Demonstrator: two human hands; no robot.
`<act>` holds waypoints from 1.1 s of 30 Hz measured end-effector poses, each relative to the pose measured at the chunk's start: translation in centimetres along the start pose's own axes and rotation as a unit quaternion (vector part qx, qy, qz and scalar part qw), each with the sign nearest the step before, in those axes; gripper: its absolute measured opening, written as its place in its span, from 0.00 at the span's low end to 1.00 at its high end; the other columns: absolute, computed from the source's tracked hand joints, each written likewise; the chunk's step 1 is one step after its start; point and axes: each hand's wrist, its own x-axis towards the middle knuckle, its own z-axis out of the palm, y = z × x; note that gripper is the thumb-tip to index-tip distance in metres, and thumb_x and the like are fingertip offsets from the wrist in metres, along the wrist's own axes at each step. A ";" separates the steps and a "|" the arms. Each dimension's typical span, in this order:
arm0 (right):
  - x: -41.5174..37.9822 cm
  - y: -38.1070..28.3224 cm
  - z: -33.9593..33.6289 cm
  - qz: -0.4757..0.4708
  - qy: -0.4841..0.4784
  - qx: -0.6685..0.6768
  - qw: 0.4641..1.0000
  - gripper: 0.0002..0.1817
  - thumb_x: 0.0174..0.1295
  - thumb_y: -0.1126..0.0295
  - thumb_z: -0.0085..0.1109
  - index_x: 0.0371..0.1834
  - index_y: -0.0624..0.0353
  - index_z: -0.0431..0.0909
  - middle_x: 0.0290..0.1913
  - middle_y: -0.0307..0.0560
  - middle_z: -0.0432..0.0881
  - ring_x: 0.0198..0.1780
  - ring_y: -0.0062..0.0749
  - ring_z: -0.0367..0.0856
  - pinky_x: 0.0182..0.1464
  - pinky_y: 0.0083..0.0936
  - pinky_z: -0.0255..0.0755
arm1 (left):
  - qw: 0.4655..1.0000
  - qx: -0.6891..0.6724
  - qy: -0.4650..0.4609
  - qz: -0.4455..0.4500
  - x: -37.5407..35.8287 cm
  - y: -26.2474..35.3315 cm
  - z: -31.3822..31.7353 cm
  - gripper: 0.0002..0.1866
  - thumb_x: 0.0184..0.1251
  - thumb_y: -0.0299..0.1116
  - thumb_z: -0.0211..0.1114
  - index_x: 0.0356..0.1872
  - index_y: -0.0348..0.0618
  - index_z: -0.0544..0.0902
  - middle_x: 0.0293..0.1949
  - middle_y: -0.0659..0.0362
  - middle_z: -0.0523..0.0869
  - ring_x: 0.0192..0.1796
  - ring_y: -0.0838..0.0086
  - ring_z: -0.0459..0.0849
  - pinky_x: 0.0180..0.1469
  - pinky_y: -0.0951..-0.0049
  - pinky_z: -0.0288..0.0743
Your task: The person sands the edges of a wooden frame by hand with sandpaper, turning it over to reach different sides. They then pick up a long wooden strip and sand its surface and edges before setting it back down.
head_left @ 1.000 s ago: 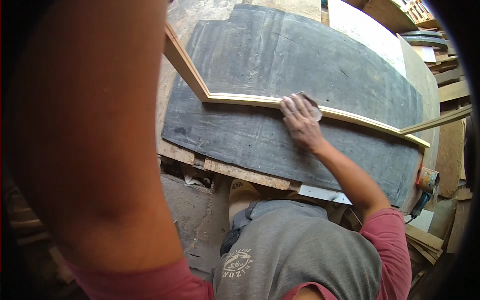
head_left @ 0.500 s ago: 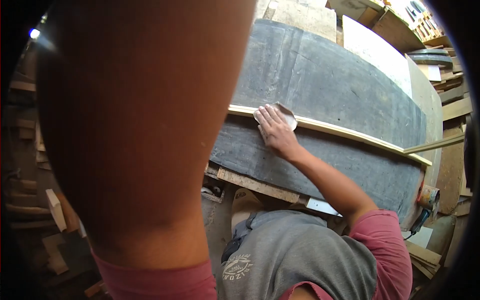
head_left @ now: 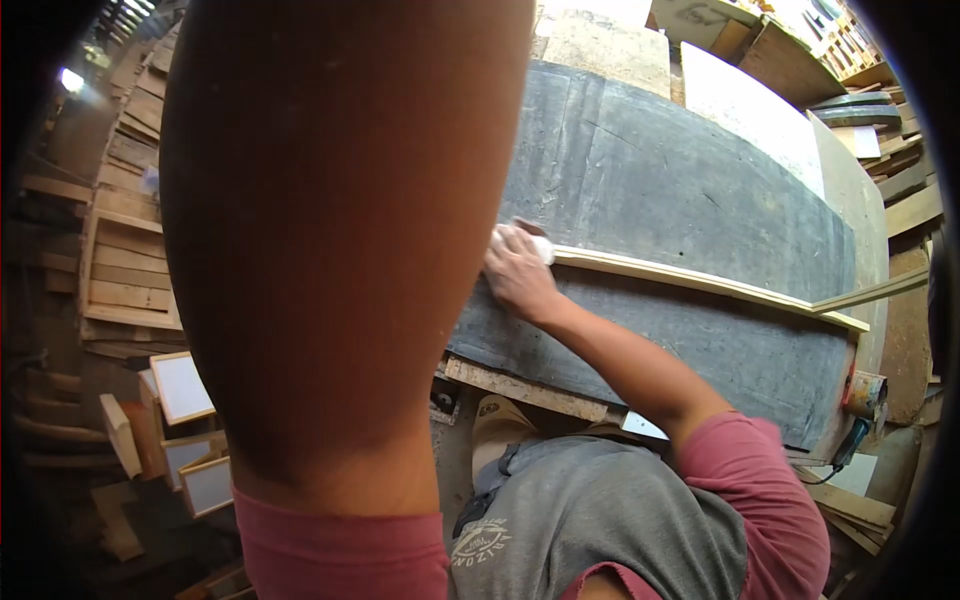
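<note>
My right hand (head_left: pixel 520 277) presses a folded piece of sandpaper (head_left: pixel 542 248), pale with a brownish edge, against a long thin wooden strip (head_left: pixel 680 272). Its fingers are bent over the strip, and their tips are partly hidden behind my left forearm. The strip runs across a dark grey sheet-covered worktop (head_left: pixel 690 170), and its right end meets another narrow wooden piece (head_left: pixel 870 290). My left forearm fills the left middle of the view, very near the camera, and the left hand itself is out of frame.
A corded power tool (head_left: pixel 850 445) and a can (head_left: pixel 864 395) sit by the worktop's right end. White-panelled wooden frames (head_left: pixel 183 388) and stacked boards (head_left: pixel 130 265) stand at left. A white panel (head_left: pixel 750 120) lies beyond the worktop, with more timber (head_left: pixel 915 210) at right.
My right hand has slid left along the strip with the sandpaper, partly behind the left forearm. The left forearm has shifted right in view, uncovering the frames and boards at left.
</note>
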 end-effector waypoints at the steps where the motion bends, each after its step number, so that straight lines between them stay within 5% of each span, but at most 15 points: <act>1: 1.3 -0.9 0.7 0.005 0.004 -0.008 1.000 0.26 0.73 0.58 0.48 0.68 0.63 0.71 0.71 0.51 0.72 0.69 0.48 0.70 0.73 0.46 0.57 | 1.000 -0.003 0.001 0.000 0.1 0.1 0.1 0.23 0.80 0.45 0.47 0.33 0.33 0.78 0.25 0.47 0.82 0.24 0.62 0.85 0.24 0.62 0.80; 19: -2.8 0.4 -1.5 0.040 -0.013 -0.001 0.999 0.27 0.75 0.58 0.43 0.68 0.66 0.71 0.72 0.54 0.71 0.74 0.50 0.66 0.76 0.52 0.51 | 1.000 -0.011 0.010 0.016 1.3 0.2 1.4 0.22 0.80 0.43 0.47 0.35 0.32 0.78 0.27 0.47 0.83 0.26 0.63 0.86 0.24 0.64 0.81; 24: 1.6 -1.6 1.6 0.069 -0.004 0.017 0.997 0.26 0.74 0.58 0.43 0.66 0.66 0.73 0.70 0.56 0.72 0.75 0.48 0.64 0.75 0.53 0.53 | 1.000 -0.017 0.014 0.022 1.4 0.6 1.9 0.21 0.80 0.42 0.47 0.36 0.32 0.78 0.27 0.46 0.84 0.26 0.63 0.86 0.24 0.64 0.82; 28: -5.6 3.6 -2.7 0.101 -0.017 0.058 0.993 0.27 0.75 0.54 0.44 0.69 0.62 0.70 0.69 0.57 0.73 0.74 0.54 0.64 0.74 0.53 0.57 | 0.999 -0.020 0.022 0.020 1.5 0.4 1.8 0.21 0.80 0.42 0.47 0.37 0.32 0.78 0.28 0.46 0.84 0.26 0.63 0.86 0.24 0.64 0.82; 33: -24.2 18.0 -11.7 0.278 0.017 -0.142 0.950 0.25 0.74 0.63 0.44 0.70 0.66 0.69 0.70 0.61 0.72 0.75 0.53 0.63 0.78 0.46 0.52 | 0.999 -0.021 0.034 0.020 2.3 -0.8 1.3 0.21 0.80 0.41 0.47 0.38 0.32 0.78 0.28 0.46 0.84 0.27 0.63 0.87 0.24 0.64 0.82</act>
